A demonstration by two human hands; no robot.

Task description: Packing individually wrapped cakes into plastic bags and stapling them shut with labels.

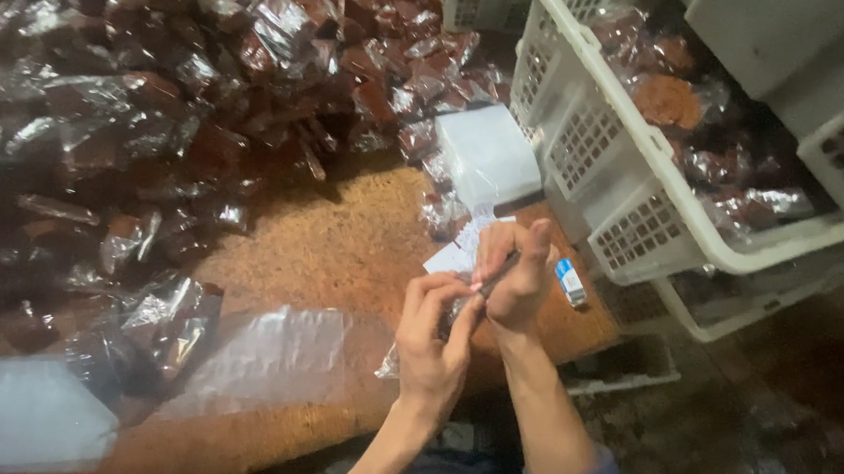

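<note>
My two hands are pressed together over the near edge of the board. My left hand (433,336) curls around one small clear-wrapped packet (453,317), its crinkled plastic poking out below my palm toward the wrist. My right hand (518,278) closes against the same packet from the other side, thumb raised, with one thin dark stick-like thing (501,270) pinched between its fingers; I cannot tell what that is.

Just beyond my right hand lie a few white paper slips (455,251), flat and overlapping, too bunched to count. To the right of them sits one small white and blue lighter (571,282), smooth and oblong.

The wooden board (322,245) under all this is brown and coarse-grained, with rounded edges. To my left on it lies one flat sheet of clear plastic (271,354), glossy and wrinkled, and further left one pale rectangular stack (24,414). One white block-shaped bundle (488,154) stands at the far side of the board.

Behind it spreads a heap of wrapped packets (132,119), dark reddish-brown pieces in shiny crumpled film, far too many to count.

On the right I count three white plastic baskets with perforated walls; the nearest basket (641,210) holds more of the same wrapped brown pieces.
</note>
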